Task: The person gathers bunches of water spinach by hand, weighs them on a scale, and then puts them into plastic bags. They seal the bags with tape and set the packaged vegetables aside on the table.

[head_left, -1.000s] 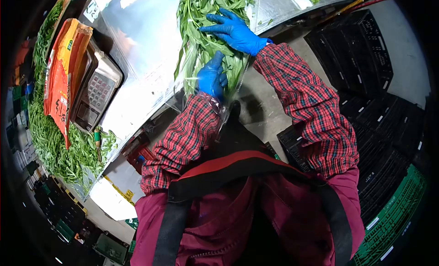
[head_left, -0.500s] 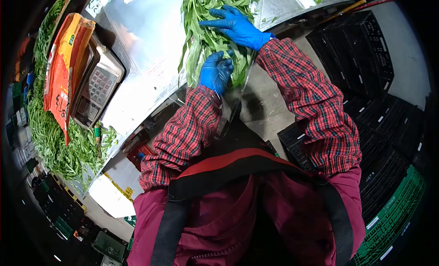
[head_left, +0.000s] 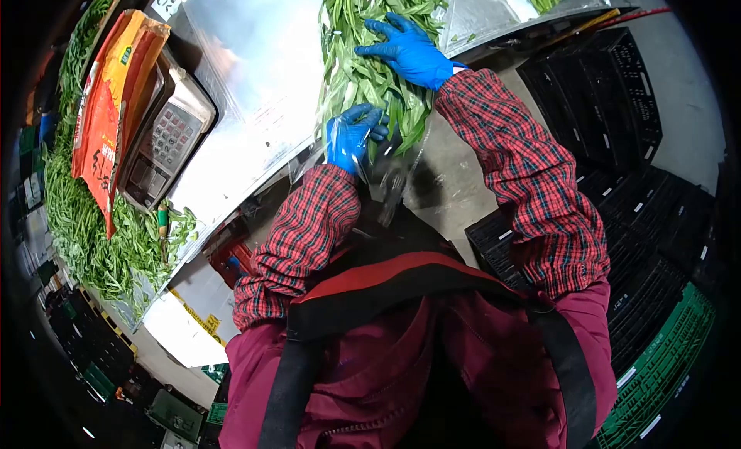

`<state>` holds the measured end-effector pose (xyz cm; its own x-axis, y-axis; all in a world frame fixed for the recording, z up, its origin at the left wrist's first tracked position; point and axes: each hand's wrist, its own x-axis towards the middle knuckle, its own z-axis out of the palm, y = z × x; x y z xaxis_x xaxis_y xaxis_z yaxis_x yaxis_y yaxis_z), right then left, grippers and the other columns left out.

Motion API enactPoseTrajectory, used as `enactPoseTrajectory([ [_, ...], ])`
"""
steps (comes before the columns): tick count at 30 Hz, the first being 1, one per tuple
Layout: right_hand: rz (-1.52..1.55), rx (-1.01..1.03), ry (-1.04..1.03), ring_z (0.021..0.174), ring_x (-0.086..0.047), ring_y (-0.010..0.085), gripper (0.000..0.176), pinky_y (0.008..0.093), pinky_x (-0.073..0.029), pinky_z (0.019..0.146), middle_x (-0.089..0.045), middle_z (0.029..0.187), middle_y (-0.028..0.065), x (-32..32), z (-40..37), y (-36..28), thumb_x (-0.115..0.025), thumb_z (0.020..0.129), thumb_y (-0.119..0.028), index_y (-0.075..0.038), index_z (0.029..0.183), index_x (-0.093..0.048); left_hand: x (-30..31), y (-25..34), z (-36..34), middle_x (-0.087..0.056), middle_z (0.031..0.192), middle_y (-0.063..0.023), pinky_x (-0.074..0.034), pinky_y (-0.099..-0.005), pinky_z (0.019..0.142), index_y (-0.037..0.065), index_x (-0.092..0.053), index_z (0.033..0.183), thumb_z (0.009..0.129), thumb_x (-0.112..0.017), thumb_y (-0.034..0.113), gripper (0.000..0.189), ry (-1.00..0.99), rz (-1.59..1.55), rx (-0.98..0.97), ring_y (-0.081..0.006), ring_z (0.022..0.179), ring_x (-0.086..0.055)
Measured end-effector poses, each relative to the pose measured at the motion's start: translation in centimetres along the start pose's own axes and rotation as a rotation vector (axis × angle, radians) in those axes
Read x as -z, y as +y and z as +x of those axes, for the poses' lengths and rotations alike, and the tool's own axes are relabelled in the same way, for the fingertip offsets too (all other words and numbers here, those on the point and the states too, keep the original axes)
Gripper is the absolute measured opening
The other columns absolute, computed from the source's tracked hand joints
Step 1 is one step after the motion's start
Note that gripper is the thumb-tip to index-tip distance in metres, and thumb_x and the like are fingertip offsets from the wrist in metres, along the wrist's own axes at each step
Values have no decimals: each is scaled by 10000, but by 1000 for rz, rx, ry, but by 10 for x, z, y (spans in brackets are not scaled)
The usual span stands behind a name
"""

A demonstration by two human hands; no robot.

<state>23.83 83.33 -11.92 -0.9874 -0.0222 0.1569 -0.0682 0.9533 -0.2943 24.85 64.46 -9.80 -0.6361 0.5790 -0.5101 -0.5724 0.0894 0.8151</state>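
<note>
A long bundle of leafy green vegetables [head_left: 351,63] lies at the table's front edge, its leafy ends toward me. My right hand [head_left: 409,53], in a blue glove, rests on top of the leaves with its fingers spread. Close to the near end of the bundle, my left hand [head_left: 349,140], also gloved in blue, has its fingers curled in on clear plastic. This clear plastic bag [head_left: 395,183] hangs around the leaf tips and below them, over the table edge. Its exact outline is hard to make out.
On the left of the metal table [head_left: 258,102] stand a weighing scale [head_left: 171,136] and a red-orange packet [head_left: 104,125]. Loose greens [head_left: 85,233] lie beyond them. Black crates [head_left: 594,94] and a green crate [head_left: 664,372] are stacked on the right.
My left hand has shifted left and slightly down, drawing the clear plastic with it. My right hand has moved a little right across the leaves, fingers still spread.
</note>
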Motion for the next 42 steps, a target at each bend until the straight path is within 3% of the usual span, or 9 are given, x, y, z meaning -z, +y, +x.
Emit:
enactPoseTrajectory([
  [10,131,57,281,1074,-364,314,370,385,-310,902,-407,1181,110,45,-25,-8,-542,752,-202,-225,1118,-488,140,26,-121,-569,705,-53,-441,-233,580,-19,-573,843,792,-498,78,132,-510,619,252,-109,616,-537],
  [13,430,-266,340,1039,-411,255,368,340,-330,880,-437,1149,107,61,-78,-19,-544,759,-155,-129,1121,-482,272,63,-193,-580,759,-68,-439,-232,603,-33,-539,937,789,-504,80,189,163,514,297,-111,663,-528],
  [15,678,-475,315,1002,-442,228,382,319,-343,862,-459,1121,98,48,-120,-24,-550,756,-122,-86,1128,-468,316,87,-246,-304,1247,-182,-348,-366,861,151,-418,1180,657,-660,243,583,1336,2077,733,-306,1082,-379],
  [16,778,-568,282,982,-456,219,394,313,-349,853,-471,1106,93,41,-138,-31,-552,754,-106,-73,1136,-457,348,86,-271,-300,1249,-160,-315,-401,891,171,-399,1192,643,-668,206,612,1415,2132,368,-324,1114,-325],
  [19,690,-656,307,1042,-407,256,473,340,-329,876,-424,1151,113,28,-172,-57,-593,722,-128,-86,1163,-426,331,88,-245,-351,1209,-139,-324,-397,892,135,-424,1162,599,-668,56,618,938,1762,-378,-310,1092,-354],
  [31,119,114,7,1064,-392,285,366,415,-332,885,-418,1168,35,31,-169,-109,-571,681,-184,-261,1037,-542,150,67,-37,-425,1185,-65,-293,-416,934,170,-513,1029,702,-538,142,329,-667,1708,-1001,-260,1119,-376],
  [34,214,117,104,961,-482,243,219,364,-395,808,-514,1048,44,27,-168,-104,-533,757,-174,-126,966,-578,140,62,-30,-552,943,-81,-385,-364,811,79,-566,859,732,-553,135,140,-456,1396,-827,-262,920,-499],
  [36,1145,-672,302,811,-547,190,223,291,-428,744,-566,830,79,18,-168,-108,-488,818,-207,-24,921,-563,129,60,-23,-545,646,-64,-417,-270,593,-8,-563,735,791,-522,133,158,-178,820,-308,-141,609,-502],
  [42,1414,-1184,557,418,-436,81,259,209,-366,404,-480,532,9,-4,-132,-80,-461,834,-250,-61,662,-505,92,73,14,-506,534,-67,-397,-256,439,1,-531,687,741,-599,204,221,71,920,-14,-99,484,-488],
])
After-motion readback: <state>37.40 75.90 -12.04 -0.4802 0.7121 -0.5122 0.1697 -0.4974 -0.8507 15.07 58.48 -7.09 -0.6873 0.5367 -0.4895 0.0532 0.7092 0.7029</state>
